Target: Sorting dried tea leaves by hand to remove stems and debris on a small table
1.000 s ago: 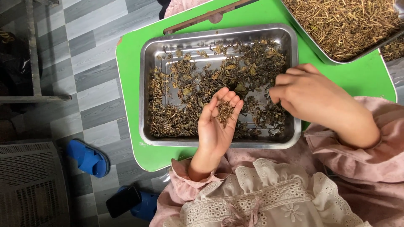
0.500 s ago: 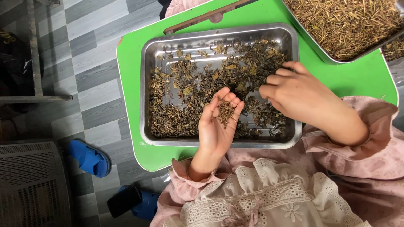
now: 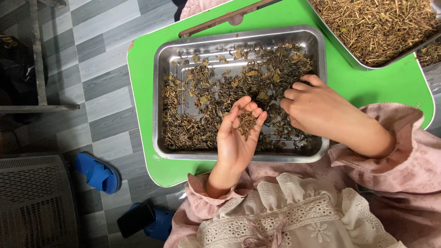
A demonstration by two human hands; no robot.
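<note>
- Head view: we are looking down, and at far left a white crate [image 3: 34,202] is sitting on the grey floor [image 3: 101,55], with a blue slipper [image 3: 97,172] and a dark phone [image 3: 136,219] lying near it.
- We are working over a green table [image 3: 142,82] that is bearing a steel tray [image 3: 158,92], and dried leaves [image 3: 202,96] are lying scattered across the tray's bottom.
- We are holding our left hand [image 3: 236,138] palm up over the tray's near edge, fingers loosely cupped around a small pinch of stems [image 3: 247,123]; it is cradling them, not clamping.
- We are judging that this cupped hold could be spilling bits back among the leaves, or past the rim onto our lap, if the palm is tilting.
- We are keeping our right hand [image 3: 317,108] knuckles up on the leaves at the tray's right side, fingertips curled under; we cannot tell whether it is pinching anything.
- We are judging that a heavy sweep there could be pushing leaves over the low wall onto the table.
- We are seeing a second tray [image 3: 363,64] of straw-coloured stalks [image 3: 376,23] at upper right, well apart from both hands, with our pink sleeve [image 3: 404,151] below it.
</note>
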